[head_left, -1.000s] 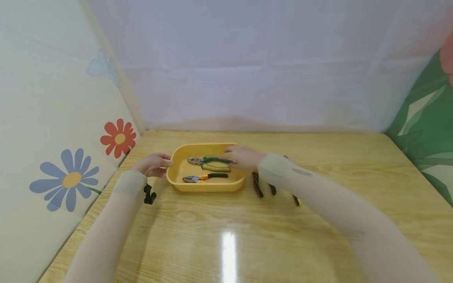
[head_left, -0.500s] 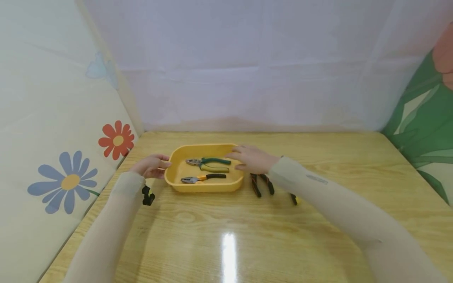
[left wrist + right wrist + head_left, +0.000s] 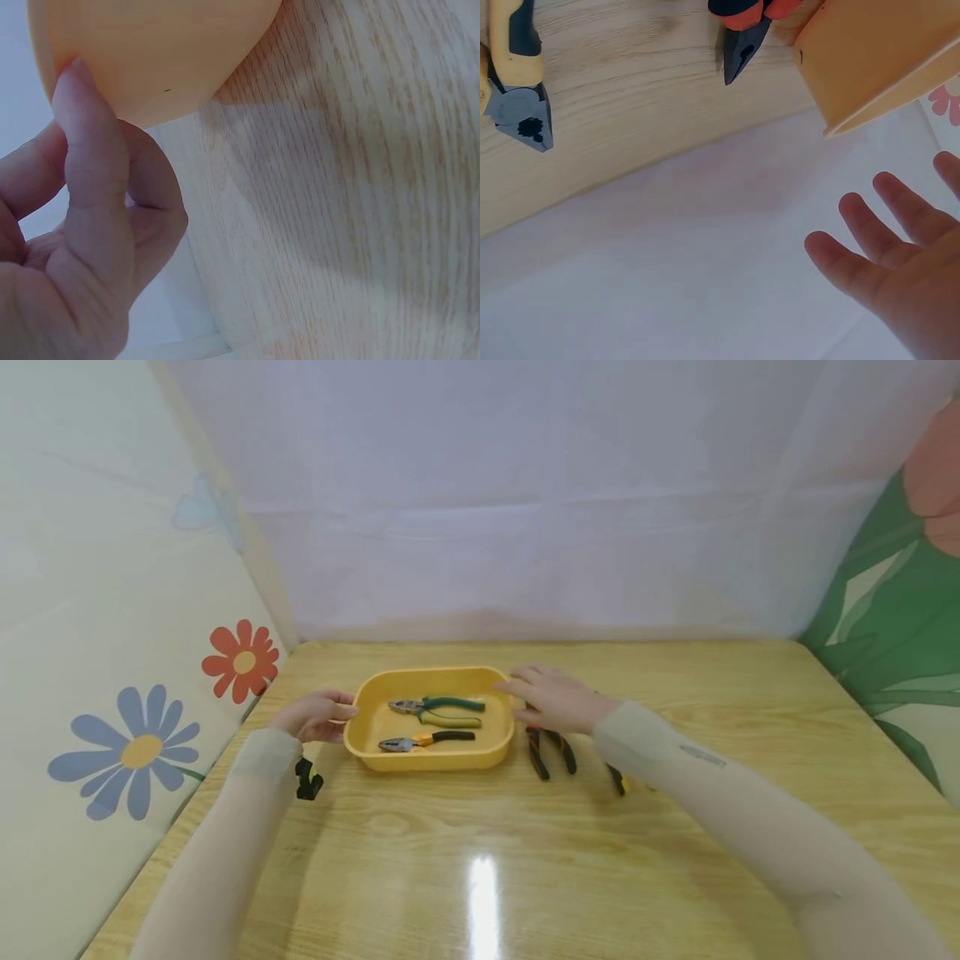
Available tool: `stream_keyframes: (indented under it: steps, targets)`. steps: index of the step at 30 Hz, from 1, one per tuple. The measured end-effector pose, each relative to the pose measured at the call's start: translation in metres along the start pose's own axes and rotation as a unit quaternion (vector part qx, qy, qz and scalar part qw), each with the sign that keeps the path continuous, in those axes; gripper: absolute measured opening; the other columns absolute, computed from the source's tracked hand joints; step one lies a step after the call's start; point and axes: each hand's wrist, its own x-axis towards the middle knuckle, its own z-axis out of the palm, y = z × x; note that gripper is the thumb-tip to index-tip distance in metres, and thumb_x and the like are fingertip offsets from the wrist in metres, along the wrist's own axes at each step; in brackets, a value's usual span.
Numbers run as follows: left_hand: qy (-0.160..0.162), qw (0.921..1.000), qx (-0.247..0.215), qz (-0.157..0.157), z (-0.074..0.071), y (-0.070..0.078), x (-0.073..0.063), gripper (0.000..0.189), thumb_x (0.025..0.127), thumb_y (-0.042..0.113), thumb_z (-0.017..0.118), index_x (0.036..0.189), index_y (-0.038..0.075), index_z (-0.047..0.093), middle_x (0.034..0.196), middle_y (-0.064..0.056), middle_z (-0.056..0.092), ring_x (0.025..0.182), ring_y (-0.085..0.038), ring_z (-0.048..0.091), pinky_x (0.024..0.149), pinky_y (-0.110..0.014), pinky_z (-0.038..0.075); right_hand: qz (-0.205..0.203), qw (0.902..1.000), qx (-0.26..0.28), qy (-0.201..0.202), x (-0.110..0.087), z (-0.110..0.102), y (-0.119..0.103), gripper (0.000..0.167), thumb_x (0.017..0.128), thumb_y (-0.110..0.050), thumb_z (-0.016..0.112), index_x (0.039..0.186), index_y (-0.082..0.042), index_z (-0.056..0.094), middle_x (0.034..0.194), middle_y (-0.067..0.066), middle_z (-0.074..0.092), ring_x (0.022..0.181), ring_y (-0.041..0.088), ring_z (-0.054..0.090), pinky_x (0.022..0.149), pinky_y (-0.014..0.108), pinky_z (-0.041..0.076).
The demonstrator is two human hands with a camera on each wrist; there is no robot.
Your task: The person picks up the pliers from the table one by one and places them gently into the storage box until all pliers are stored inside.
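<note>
Head view: right grip (image 3: 558, 700) farther from green pliers (image 3: 453, 702).

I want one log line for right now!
left hand: pinches tray | right hand: spread beside tray | in tray: green pliers, orange pliers | on table: red pliers, yellow pliers

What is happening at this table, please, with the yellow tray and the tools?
A person is handling the yellow tray: the left-hand grip pinches its left end. The right-hand grip is spread open by its right end, holding nothing. Green-and-yellow pliers and orange-and-black pliers lie inside. Red-and-black pliers and yellow-and-black pliers lie on the table, right of the tray.
</note>
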Motion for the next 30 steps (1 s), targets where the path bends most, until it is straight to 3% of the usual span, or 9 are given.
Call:
stream_keyframes:
  steps: [11,30]
  targets:
    - [-0.004,1.0000,-0.003,-0.003,0.000,0.000,-0.001,0.043,0.102,0.008,0.048,0.140,-0.003,0.032,0.106,-0.012,0.053,0.073,-0.014,0.061,0.068,-0.024,0.056,0.036,0.9989,-0.027,0.013,-0.017,-0.001,0.005,0.058,0.095,-0.027,0.064,0.142,0.000,0.044,0.136,0.027,0.047,0.125,0.042,0.045,0.106,0.056,0.034]
    - [-0.002,1.0000,0.003,-0.005,-0.001,0.000,0.001,0.043,0.102,0.009,0.049,0.141,-0.003,0.032,0.107,-0.011,0.053,0.075,-0.014,0.062,0.072,-0.026,0.057,0.074,0.9971,-0.009,0.014,-0.041,-0.003,0.015,0.058,0.097,-0.027,0.061,0.144,0.000,0.041,0.140,0.029,0.042,0.127,0.046,0.041,0.105,0.062,0.031]
